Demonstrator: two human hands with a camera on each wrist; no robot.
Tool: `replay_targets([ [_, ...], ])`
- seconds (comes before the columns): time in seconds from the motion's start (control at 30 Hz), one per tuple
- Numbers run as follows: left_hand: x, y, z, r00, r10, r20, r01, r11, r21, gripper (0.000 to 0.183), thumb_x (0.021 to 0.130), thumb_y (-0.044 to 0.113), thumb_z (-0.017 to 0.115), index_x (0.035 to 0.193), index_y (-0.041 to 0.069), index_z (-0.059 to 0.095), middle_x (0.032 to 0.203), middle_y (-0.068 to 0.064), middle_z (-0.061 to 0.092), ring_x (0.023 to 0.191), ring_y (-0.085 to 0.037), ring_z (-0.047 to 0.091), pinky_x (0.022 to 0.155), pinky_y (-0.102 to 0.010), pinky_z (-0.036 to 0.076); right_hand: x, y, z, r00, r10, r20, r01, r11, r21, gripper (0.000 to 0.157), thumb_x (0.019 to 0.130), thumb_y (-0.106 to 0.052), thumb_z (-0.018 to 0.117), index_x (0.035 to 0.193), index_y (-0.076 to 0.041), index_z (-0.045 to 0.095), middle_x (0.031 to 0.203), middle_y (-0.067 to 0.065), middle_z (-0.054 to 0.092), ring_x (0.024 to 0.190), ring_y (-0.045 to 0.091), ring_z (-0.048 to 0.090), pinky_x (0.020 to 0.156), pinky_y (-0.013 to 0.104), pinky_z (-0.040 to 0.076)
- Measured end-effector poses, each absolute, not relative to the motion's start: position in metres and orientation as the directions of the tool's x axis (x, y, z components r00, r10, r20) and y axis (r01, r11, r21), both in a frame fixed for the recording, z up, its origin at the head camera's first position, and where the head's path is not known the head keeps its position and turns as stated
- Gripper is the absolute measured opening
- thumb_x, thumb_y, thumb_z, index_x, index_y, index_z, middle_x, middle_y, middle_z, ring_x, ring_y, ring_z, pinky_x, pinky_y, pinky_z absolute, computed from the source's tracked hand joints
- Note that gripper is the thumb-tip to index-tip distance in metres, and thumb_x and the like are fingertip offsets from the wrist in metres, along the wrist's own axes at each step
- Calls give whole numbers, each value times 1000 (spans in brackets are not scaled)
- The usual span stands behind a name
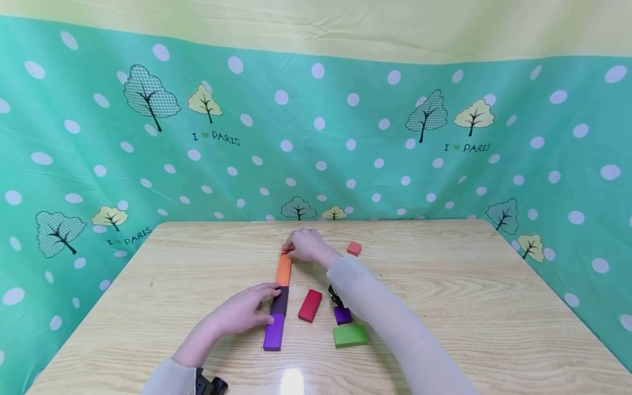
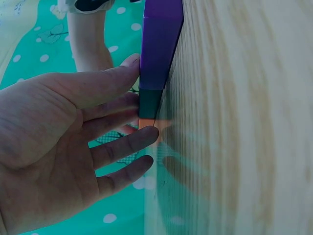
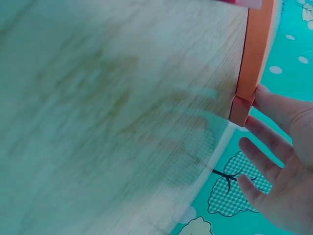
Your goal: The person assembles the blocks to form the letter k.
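In the head view a straight row of blocks runs away from me: a purple block (image 1: 274, 332), a dark block (image 1: 280, 301), an orange block (image 1: 283, 270) and a small red-orange block (image 1: 285, 248) at the far end. My left hand (image 1: 243, 311) rests along the near part, its thumb at the purple block and its other fingers extended by the dark one. At the far end my right hand (image 1: 307, 245) pinches the small block. The right wrist view shows thumb and forefinger at that block (image 3: 240, 110), flush against the orange block's end (image 3: 255, 54).
Right of the row lie a red block (image 1: 310, 305), a small purple block (image 1: 343, 315) and a green block (image 1: 350, 336). A small coral block (image 1: 354, 248) sits farther back. My right forearm crosses over the wooden table (image 1: 444, 285); a dotted curtain (image 1: 345, 131) hangs behind it.
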State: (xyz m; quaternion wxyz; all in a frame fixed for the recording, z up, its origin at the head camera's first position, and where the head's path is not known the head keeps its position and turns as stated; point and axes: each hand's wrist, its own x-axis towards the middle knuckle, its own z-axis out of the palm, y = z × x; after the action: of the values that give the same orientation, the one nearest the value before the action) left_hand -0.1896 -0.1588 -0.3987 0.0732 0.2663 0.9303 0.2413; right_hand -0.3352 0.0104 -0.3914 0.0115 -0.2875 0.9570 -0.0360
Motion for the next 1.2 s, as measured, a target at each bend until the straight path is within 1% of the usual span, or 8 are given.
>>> replay_targets([
  [0.17, -190, -157, -398, -846, 533, -6, 462, 738, 493, 52, 78, 19, 71, 122, -2, 54, 136, -15, 45, 124, -32, 43, 101, -46, 38, -333, 10, -390, -824, -567, 9, -566, 821, -72, 13, 83, -32, 65, 95, -30, 69, 99, -11, 62, 100, 14, 53, 93, 38, 40],
  [0.27, -190, -157, -398, -846, 533, -4, 462, 739, 490, 52, 78, 19, 71, 122, -2, 54, 136, -14, 45, 125, -32, 42, 102, -46, 37, -333, 9, -390, -824, -567, 9, -566, 821, -73, 11, 83, -32, 65, 93, -30, 69, 97, -12, 62, 98, 14, 53, 92, 37, 40],
  [0.47, -190, -158, -398, -845, 534, -3, 465, 739, 487, 52, 78, 21, 71, 122, -1, 54, 136, -14, 46, 124, -32, 43, 101, -46, 38, -333, 8, -391, -830, -558, 8, -558, 828, -58, 13, 82, -32, 66, 95, -31, 70, 101, -13, 64, 102, 13, 54, 94, 37, 40],
  [0.63, -191, -158, -399, -844, 536, -11, 465, 743, 481, 52, 78, 21, 70, 123, -1, 54, 136, -14, 45, 122, -31, 45, 99, -45, 40, -333, 6, -390, -830, -558, 2, -557, 829, -47, 11, 82, -31, 66, 93, -31, 69, 98, -14, 66, 101, 13, 55, 95, 36, 39],
  [0.77, -190, -159, -399, -845, 535, -14, 464, 746, 479, 53, 78, 21, 70, 123, -1, 54, 135, -15, 46, 120, -31, 47, 97, -45, 41, -333, 6, -389, -827, -561, 9, -561, 825, -66, 13, 83, -30, 66, 95, -30, 70, 97, -14, 66, 99, 12, 55, 94, 35, 39],
  [0.9, -190, -159, -398, -847, 532, -19, 458, 747, 481, 53, 78, 21, 70, 124, -1, 53, 135, -15, 46, 119, -31, 48, 96, -45, 42, -332, 6, -390, -827, -562, 23, -562, 825, -62, 12, 82, -30, 66, 94, -29, 70, 94, -13, 66, 96, 12, 56, 93, 35, 40],
  [1.1, -190, -159, -398, -849, 528, -25, 452, 749, 485, 54, 78, 22, 70, 124, 0, 53, 136, -14, 45, 115, -29, 52, 95, -44, 44, -332, 5, -390, -829, -559, 28, -560, 828, -30, 13, 82, -32, 67, 93, -29, 70, 97, -11, 63, 98, 14, 54, 95, 37, 39],
  [1.2, -190, -158, -398, -849, 528, -25, 452, 749, 485, 53, 78, 21, 70, 124, 0, 53, 136, -14, 45, 118, -29, 49, 97, -44, 42, -331, 6, -389, -824, -566, 25, -566, 824, -25, 13, 82, -33, 67, 94, -29, 71, 96, -11, 61, 98, 14, 54, 96, 38, 39],
])
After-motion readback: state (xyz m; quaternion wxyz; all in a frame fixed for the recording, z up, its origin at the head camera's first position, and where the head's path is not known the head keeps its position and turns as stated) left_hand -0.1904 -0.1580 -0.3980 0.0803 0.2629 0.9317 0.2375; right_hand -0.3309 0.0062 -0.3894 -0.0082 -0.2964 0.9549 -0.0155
